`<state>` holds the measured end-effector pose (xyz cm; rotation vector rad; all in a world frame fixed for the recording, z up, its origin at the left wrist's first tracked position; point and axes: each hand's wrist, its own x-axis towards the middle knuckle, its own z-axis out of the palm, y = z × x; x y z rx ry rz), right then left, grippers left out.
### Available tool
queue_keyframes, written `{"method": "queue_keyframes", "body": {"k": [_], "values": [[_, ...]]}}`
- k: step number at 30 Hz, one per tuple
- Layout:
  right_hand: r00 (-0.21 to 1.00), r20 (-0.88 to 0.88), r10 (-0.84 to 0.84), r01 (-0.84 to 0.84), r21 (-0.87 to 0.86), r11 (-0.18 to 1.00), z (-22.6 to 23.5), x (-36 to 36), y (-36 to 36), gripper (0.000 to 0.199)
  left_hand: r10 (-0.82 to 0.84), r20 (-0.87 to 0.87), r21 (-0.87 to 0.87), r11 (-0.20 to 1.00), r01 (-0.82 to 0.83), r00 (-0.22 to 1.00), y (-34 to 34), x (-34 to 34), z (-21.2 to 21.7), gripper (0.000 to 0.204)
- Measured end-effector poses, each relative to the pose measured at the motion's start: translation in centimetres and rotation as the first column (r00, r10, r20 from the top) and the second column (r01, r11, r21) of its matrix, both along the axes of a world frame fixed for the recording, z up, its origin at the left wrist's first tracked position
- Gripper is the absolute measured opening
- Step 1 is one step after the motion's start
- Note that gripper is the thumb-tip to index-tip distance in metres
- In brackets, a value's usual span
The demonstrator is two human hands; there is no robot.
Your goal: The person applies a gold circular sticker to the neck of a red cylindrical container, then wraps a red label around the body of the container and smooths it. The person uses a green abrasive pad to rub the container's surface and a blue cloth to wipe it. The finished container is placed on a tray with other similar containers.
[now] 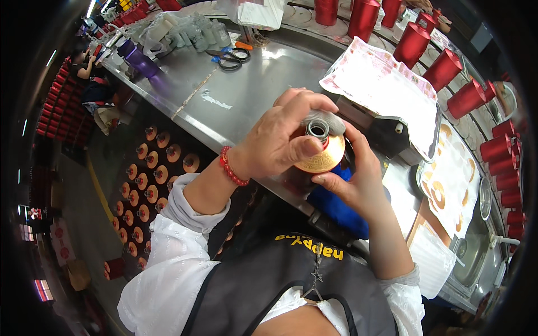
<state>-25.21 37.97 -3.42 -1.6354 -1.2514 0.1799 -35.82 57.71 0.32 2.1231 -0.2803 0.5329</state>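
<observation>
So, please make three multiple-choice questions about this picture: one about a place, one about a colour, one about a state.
1. Where do the scissors lie?
A. On the steel table, beyond the hands
B. On the floor
C. In the person's lap

2. What colour is the bead bracelet on the left wrist?
A. Blue
B. Red
C. White

3. How is the gold-capped bottle held?
A. It stands alone on the table
B. Only the right hand holds it
C. Both hands grip it

Answers:
1. A, the scissors rest on the steel table past the hands.
2. B, the beads around the wrist are red.
3. C, the left hand wraps over it from the top while the right hand supports it from the side.
</observation>
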Motion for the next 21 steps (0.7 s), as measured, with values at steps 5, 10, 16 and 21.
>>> {"method": "queue_keyframes", "body": {"k": [5, 10, 16, 21], "values": [[1.0, -0.01, 0.007, -0.007, -0.062, 0.998, -1.3, -0.2, -0.2, 0.094, 0.006, 0.055, -0.273, 0.962, 0.01, 0.998, -0.4, -2.5, -8.0, 0.104], [0.998, 0.001, -0.067, 0.067, 0.018, 0.998, -1.2, 0.3, -0.7, 0.082, 0.046, 0.047, -0.241, 0.97, -0.033, 0.998, -1.3, -0.2, -6.4, 0.109], [0.924, -0.323, -0.206, 0.167, -0.145, 0.975, 4.0, 0.4, -6.6, 0.058, -0.399, -0.285, -0.655, 0.745, 0.127, 0.871, -5.8, 4.7, 0.2, 0.078], [0.792, -0.468, -0.392, 0.288, -0.278, 0.916, -1.4, 1.5, -10.7, 0.058, -0.42, -0.45, -0.735, 0.676, -0.059, 0.788, -10.2, 7.8, -6.1, 0.083]]}}
